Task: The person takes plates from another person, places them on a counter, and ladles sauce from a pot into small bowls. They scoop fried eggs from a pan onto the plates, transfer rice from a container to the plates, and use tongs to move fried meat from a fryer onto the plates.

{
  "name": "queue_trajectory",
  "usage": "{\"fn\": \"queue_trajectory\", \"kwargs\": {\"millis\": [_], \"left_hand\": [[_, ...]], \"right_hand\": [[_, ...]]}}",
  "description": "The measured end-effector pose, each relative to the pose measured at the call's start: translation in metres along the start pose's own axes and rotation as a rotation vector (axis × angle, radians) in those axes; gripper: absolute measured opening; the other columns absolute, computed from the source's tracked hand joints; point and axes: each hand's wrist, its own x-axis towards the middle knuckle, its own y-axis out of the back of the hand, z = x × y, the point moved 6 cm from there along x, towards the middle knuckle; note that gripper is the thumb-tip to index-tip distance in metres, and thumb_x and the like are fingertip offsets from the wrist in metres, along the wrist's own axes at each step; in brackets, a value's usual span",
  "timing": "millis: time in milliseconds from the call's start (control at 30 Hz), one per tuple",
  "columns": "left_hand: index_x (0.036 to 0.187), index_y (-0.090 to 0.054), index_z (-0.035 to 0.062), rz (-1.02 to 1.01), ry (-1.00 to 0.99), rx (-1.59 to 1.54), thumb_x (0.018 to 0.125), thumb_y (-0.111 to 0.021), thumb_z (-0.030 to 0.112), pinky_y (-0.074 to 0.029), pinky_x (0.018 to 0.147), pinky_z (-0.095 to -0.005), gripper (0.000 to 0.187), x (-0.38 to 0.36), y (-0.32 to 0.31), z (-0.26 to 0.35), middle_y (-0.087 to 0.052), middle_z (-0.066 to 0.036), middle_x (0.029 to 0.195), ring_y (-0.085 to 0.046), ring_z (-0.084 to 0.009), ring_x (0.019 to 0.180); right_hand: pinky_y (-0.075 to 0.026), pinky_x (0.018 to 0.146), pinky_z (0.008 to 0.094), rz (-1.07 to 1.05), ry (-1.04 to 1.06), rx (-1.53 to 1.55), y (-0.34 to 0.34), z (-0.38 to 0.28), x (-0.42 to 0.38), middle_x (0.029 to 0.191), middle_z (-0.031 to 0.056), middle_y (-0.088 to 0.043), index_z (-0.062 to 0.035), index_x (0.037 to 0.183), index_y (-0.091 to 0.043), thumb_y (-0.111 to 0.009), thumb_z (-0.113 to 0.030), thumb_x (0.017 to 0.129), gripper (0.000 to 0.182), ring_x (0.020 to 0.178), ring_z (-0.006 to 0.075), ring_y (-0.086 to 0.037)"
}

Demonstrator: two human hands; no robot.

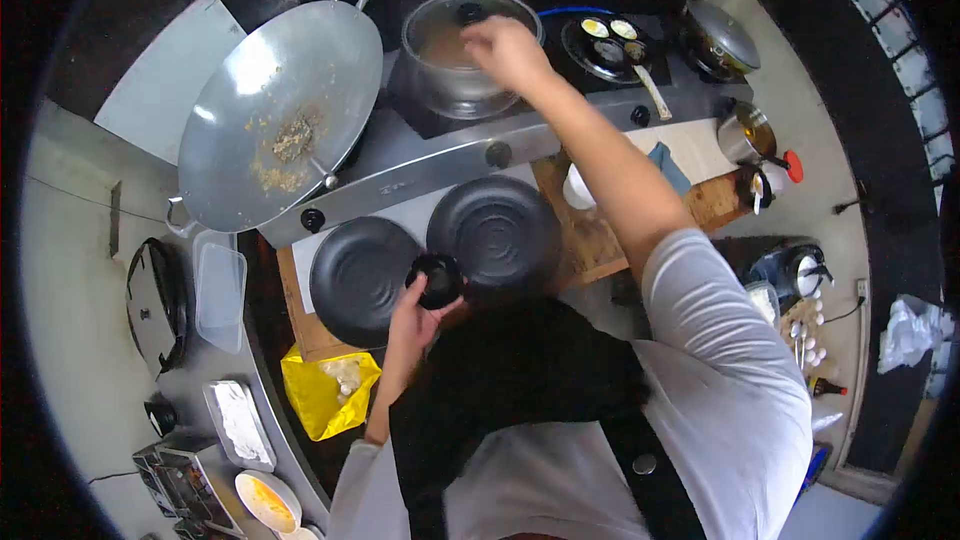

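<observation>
My left hand [420,315] is wrapped round a small black bowl [438,282], held above two dark round plates, one on the left [360,275] and one on the right [495,230]. Over the steel pot [460,95] on the stove, my right hand [505,48] is closed, its fingers curled together. The pot appears covered by a see-through lid [435,25], and its dark knob [471,13] shows just beyond my fingertips. Whether the fingers grip anything there is hidden.
A large wok [225,90] with food bits and a ladle stands on the left. On the right burner is a pan [610,60] with eggs in round moulds. A steel saucepan [745,135] stands beyond. A yellow bag [310,400] lies below the plates.
</observation>
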Motion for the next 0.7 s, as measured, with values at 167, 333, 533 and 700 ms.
{"fn": "queue_trajectory", "kwargs": {"millis": [167, 333, 533, 700], "left_hand": [[0.14, -0.035, 0.0075, 0.092, -0.139, -0.017, 0.087, -0.064, 0.016, -0.05, 0.092, -0.0512, 0.061, -0.011, -0.021, -0.026, -0.053, -0.017, 0.13, -0.056, -0.0363, 0.116], [0.148, -0.023, 0.0171, 0.108, -0.246, 0.072, 0.077, -0.069, 0.003, -0.048, 0.096, -0.0505, 0.086, -0.036, -0.05, -0.023, -0.047, -0.014, 0.134, -0.054, -0.0339, 0.118], [0.149, -0.02, 0.0183, 0.094, -0.326, 0.141, 0.06, -0.075, -0.011, -0.049, 0.096, -0.0434, 0.109, -0.047, -0.021, -0.022, -0.048, -0.011, 0.129, -0.057, -0.0273, 0.111], [0.148, -0.021, 0.0181, 0.008, -0.315, 0.325, 0.057, -0.073, -0.016, -0.052, 0.086, -0.0368, 0.11, -0.041, -0.023, -0.006, -0.05, -0.012, 0.126, -0.06, -0.0256, 0.101]], "right_hand": [[-0.05, 0.091, 0.0437, -0.206, -0.132, -0.284, -0.042, 0.072, 0.075, 0.108, 0.0181, -0.066, -0.0064, 0.106, -0.069, -0.07, -0.03, 0.08, 0.036, 0.105, 0.0336, -0.061], [-0.053, 0.086, 0.0431, -0.539, -0.151, -0.367, -0.098, 0.109, 0.116, 0.108, 0.0172, -0.067, -0.0072, 0.103, -0.071, -0.073, -0.025, 0.073, 0.035, 0.099, 0.0338, -0.065], [-0.054, 0.084, 0.0428, -0.607, -0.072, -0.416, -0.075, 0.092, 0.13, 0.104, 0.0182, -0.068, -0.0062, 0.101, -0.072, -0.076, -0.023, 0.068, 0.037, 0.097, 0.0331, -0.066], [-0.056, 0.069, 0.0375, -0.519, -0.012, -0.24, 0.006, 0.076, 0.143, 0.084, 0.0155, -0.071, -0.0088, 0.101, -0.073, -0.078, -0.026, 0.068, 0.038, 0.073, 0.0243, -0.07]]}}
